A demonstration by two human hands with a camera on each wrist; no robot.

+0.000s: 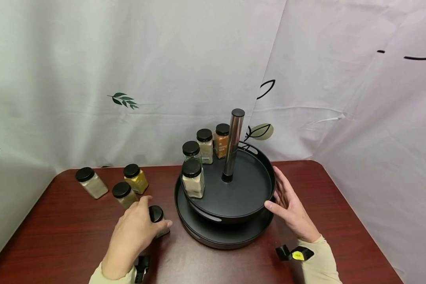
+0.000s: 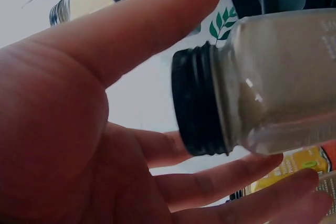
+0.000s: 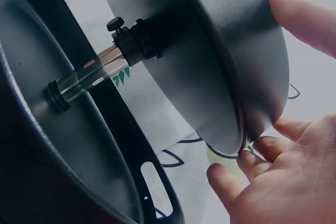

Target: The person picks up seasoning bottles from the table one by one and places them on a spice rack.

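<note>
My left hand (image 1: pixel 133 228) is around a black-lidded spice jar (image 1: pixel 157 215) standing beside the rack, thumb on the near side and fingers behind. The left wrist view shows that jar (image 2: pixel 283 85) with pale brown powder, a gap between it and my thumb, and my fingers stretched out along its other side. A black two-tier round spice rack (image 1: pixel 246 197) with a metal centre post (image 1: pixel 233 144) stands at the middle. With loosely spread fingers, my right hand (image 1: pixel 292 205) touches the upper tier's right side, thumb at the rim (image 3: pixel 278 61).
Several jars stand along the upper tier's left and back, among them a cream-coloured one (image 1: pixel 193 183) and an orange-labelled one (image 1: pixel 221 142). On the table's left are a pale jar (image 1: pixel 95 186), a yellow jar (image 1: pixel 137 182) and a greenish-brown one (image 1: pixel 126 197). A white curtain (image 1: pixel 163 79) hangs behind.
</note>
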